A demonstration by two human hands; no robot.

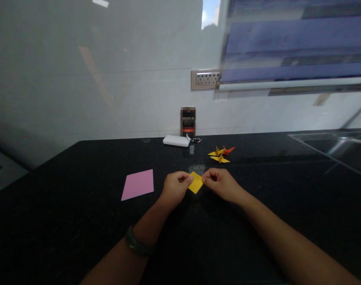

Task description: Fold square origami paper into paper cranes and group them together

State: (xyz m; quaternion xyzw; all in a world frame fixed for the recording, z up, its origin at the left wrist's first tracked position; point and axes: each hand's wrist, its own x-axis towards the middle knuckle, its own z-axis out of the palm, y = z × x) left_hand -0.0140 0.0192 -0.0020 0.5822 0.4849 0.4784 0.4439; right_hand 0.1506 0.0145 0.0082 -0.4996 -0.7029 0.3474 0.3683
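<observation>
I've got both hands on it: left hand and right hand pinching the yellow paper between them, just above the counter, pink sheet lying left.

the small folded square of paper at the centre of the frame is yellow. left of it lies a flat pink sheet of paper. the speckled stone desk is black. above centre, two folded paper cranes are yellow, one orange. the flat plastic box is white. the wristband, lower centre, is dark green.
</observation>
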